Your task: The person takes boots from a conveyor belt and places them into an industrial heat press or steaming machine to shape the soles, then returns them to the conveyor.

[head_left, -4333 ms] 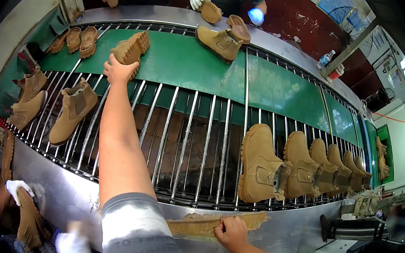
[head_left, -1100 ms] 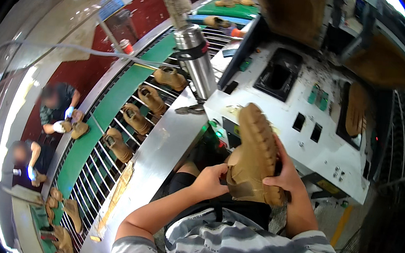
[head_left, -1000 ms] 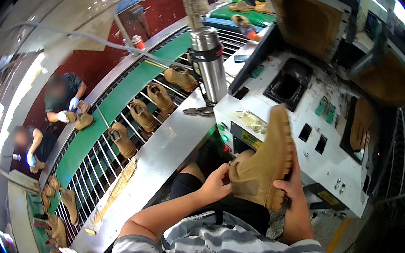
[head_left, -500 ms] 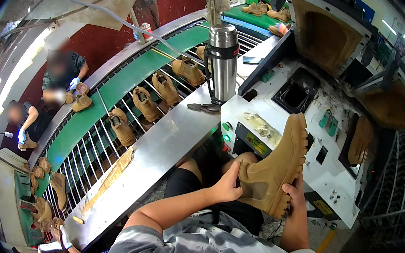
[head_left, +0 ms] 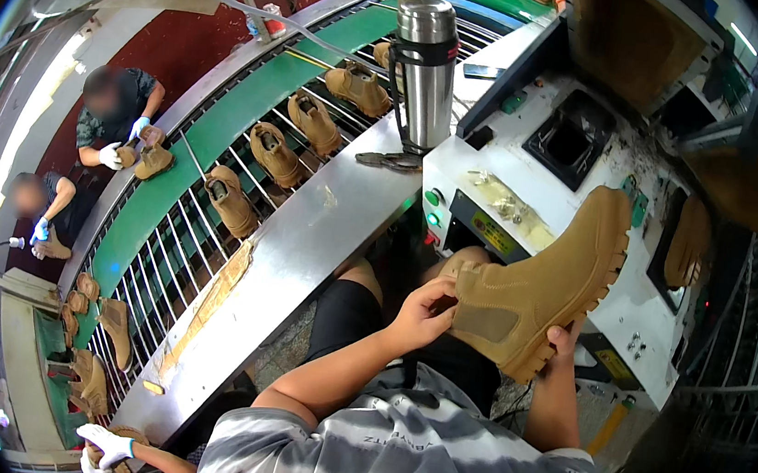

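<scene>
Tan ankle boot (head_left: 545, 282) is held up at the near right, tilted, its toe to the far right and its shaft toward the left. Both hands have it: the left hand (head_left: 426, 314) has its fingertips nearly together, pinching the collar edge; the right hand (head_left: 561, 348) cups the sole edge, thumb on the side, its other fingers hidden underneath. I'd expect the lugged sole to be stiff and carry most of the weight, the suede-like upper softer and easily dented, nothing slippery or fragile. Sole edge and collar look like the sound holds.

Just beyond, on the right, stands one white machine (head_left: 651, 371) with two raised lids and one tan sole-shaped piece (head_left: 687, 246) in its right recess. On the left runs a metal bench (head_left: 294, 255), bearing one pair of pliers (head_left: 390, 160) and one steel flask (head_left: 432, 80).

Past it, four boots stand clear on the rollers (head_left: 178, 262), a fifth partly behind the flask. Farther left are two co-workers, one boot (head_left: 156, 163) before the upper one.
</scene>
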`<state>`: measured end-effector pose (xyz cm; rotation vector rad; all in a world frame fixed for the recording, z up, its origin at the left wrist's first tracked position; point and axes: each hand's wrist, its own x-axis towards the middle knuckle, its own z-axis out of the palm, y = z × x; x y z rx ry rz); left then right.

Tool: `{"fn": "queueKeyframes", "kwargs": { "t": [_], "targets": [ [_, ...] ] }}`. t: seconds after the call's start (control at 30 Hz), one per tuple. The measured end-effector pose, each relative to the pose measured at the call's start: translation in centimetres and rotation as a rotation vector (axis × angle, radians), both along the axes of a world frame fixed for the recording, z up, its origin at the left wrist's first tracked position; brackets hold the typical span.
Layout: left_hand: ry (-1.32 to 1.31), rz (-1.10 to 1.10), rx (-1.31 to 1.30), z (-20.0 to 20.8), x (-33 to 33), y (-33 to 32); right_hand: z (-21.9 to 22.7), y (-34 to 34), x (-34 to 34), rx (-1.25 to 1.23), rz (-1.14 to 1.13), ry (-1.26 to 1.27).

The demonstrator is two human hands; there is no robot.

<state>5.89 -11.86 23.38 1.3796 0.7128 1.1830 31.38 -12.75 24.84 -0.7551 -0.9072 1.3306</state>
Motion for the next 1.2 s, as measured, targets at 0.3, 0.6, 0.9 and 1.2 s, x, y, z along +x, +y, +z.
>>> {"fn": "queueKeyframes", "kwargs": {
  "t": [0.3, 0.6, 0.9, 1.2],
  "targets": [
    [0.177, 0.019, 0.479, 3.6, 1.5, -1.1, 0.4, 0.0, 1.5, -0.010, 0.044, 0.460],
    [0.292, -0.032, 0.462, 4.4, 1.5, -0.5, 2.3, 1.9, 2.2, 0.066, -0.082, 0.575],
    [0.894, 0.984, -0.117, -11.8, -16.1, 10.3, 10.1, 17.2, 9.1, -0.151, -0.201, 0.153],
    [1.241, 1.053, -0.084, -14.5, -18.7, 11.8, 10.8, 38.3, 12.1, -0.510, -0.606, -0.913]
  ]
}}
